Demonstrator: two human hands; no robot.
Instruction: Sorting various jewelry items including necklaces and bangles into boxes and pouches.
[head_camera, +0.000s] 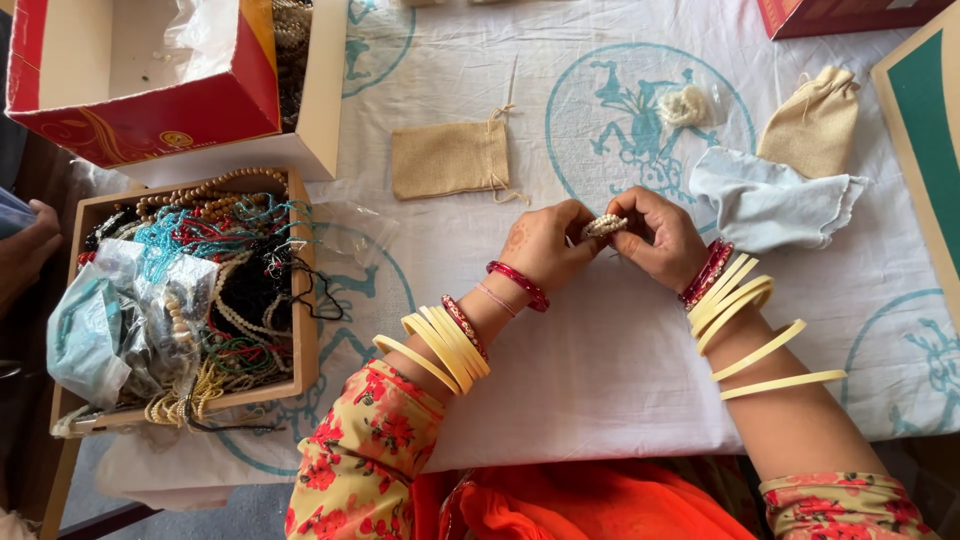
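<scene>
**Small bead bundle pinched between both hands**

Nearest us, our forearms came in over the white cloth-covered table (600, 370), cream plastic bangles (440, 345) stacked on both wrists. Just beyond, our left hand (545, 245) and right hand (660, 235) met above the cloth, fingers curled nearly shut, each pinching one end of a small coiled bundle of cream pearl-like beads (604, 227). We judged it light and limp, the beads smooth enough to slip and the thread easily snapped; a hold at its two ends with the fingertips seemed safest. To our left stood a wooden tray (300, 300) heaped with strands in turquoise, black and tan, another person's hand (25, 250) beside it. Farther off lay a flat tan jute drawstring pouch (450, 158), a pale blue crumpled cloth (770, 205), a fuller jute pouch (815, 122) and an open red cardboard box (140, 120).
</scene>
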